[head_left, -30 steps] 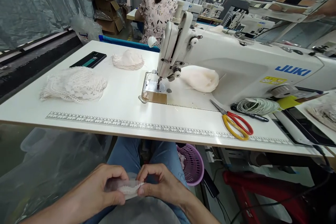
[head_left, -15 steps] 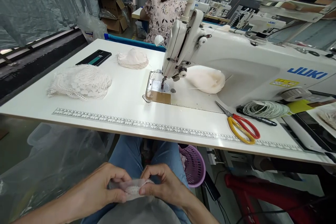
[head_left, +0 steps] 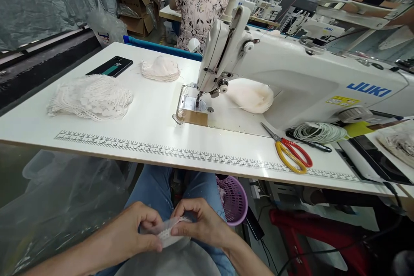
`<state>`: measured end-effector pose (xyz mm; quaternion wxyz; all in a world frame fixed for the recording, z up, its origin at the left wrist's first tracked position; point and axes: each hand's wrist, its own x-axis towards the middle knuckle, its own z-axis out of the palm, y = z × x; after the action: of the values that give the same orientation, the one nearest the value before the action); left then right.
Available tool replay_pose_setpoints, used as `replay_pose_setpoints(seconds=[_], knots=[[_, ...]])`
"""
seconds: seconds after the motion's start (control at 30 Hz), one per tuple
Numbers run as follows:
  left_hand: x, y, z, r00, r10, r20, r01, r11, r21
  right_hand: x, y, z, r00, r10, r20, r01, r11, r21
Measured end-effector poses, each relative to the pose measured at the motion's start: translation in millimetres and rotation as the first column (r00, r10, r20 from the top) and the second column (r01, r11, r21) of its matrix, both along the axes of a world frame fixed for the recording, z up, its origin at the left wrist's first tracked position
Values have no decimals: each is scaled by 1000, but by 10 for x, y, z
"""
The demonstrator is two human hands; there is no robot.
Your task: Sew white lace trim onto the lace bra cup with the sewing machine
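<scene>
Above my lap, a small piece of sheer white fabric with lace (head_left: 166, 233) is stretched between my two hands. My left hand (head_left: 145, 228) pinches its left end between thumb and fingers. On the other end, my right hand (head_left: 194, 223) grips the lace edge with thumb and forefinger. Parts of the fabric are hidden behind my fingers. Beyond my hands, on the white table (head_left: 155, 133), stands a white sewing machine (head_left: 291, 69). A pile of white lace pieces (head_left: 92, 97) lies at the left, and a smaller stack of pale fabric pieces (head_left: 161, 69) lies behind it.
Red-and-yellow-handled scissors (head_left: 289, 153) lie near the table's front edge, beside a coil of pale cord (head_left: 318, 133). A black phone (head_left: 111, 67) rests at the back left. Under the table stands a purple basket (head_left: 237, 202). A person (head_left: 200, 13) sits ahead.
Both hands keep hold of the lace fabric, which now tilts a little more, its right end higher. The whole view has shifted slightly, so the table appears further left and up.
</scene>
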<state>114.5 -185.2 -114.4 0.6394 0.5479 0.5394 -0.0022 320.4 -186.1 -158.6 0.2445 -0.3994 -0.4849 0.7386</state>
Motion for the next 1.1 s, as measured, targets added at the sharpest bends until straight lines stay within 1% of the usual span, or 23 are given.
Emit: replay_pose_setpoints(seconds=[0.07, 0.17, 0.23, 0.3, 0.4, 0.47, 0.53, 0.63, 0.73, 0.83, 0.9, 1.0, 1.1], knots=[[11, -15, -58, 999, 11, -31, -10, 1000, 26, 18, 0, 6, 1000, 15, 8, -15, 1000, 1], [-13, -35, -90, 999, -28, -45, 28, 1000, 13, 49, -8, 31, 999, 48, 22, -49, 999, 15], [-40, -42, -78, 996, -43, -75, 44, 999, 13, 60, -22, 49, 998, 51, 24, -52, 998, 20], [-60, -42, -51, 996, -44, -84, 46, 999, 19, 64, -40, 66, 999, 39, 2, -39, 999, -4], [-66, -37, -8, 995, -81, -61, 79, 997, -20, 72, -63, 95, 998, 40, -51, -42, 998, -43], [-61, -39, 5, 995, -89, -42, 87, 995, -49, 84, -70, 114, 997, 52, -60, -54, 998, -38], [-55, -46, -1, 996, -85, -38, 84, 995, -50, 97, -71, 123, 997, 58, -49, -59, 998, -13], [-44, -60, -21, 991, -110, -81, 111, 994, 13, 103, -73, 101, 995, 84, -46, -82, 996, 37], [-32, -66, -13, 980, -128, -153, 141, 987, 75, 89, -81, 45, 995, 89, -54, -81, 987, 139], [-24, -59, 9, 973, -111, -202, 134, 985, 104, 73, -83, 6, 995, 84, -60, -68, 972, 225], [-26, -47, 2, 975, -122, -188, 141, 985, 95, 71, -75, 1, 994, 94, -55, -77, 965, 249], [-46, -32, -51, 984, -145, -103, 150, 987, 48, 74, -55, 3, 993, 115, -37, -102, 961, 257], [-81, -35, -122, 991, -120, -65, 122, 992, 32, 69, -39, -12, 992, 114, -47, -99, 965, 243]])
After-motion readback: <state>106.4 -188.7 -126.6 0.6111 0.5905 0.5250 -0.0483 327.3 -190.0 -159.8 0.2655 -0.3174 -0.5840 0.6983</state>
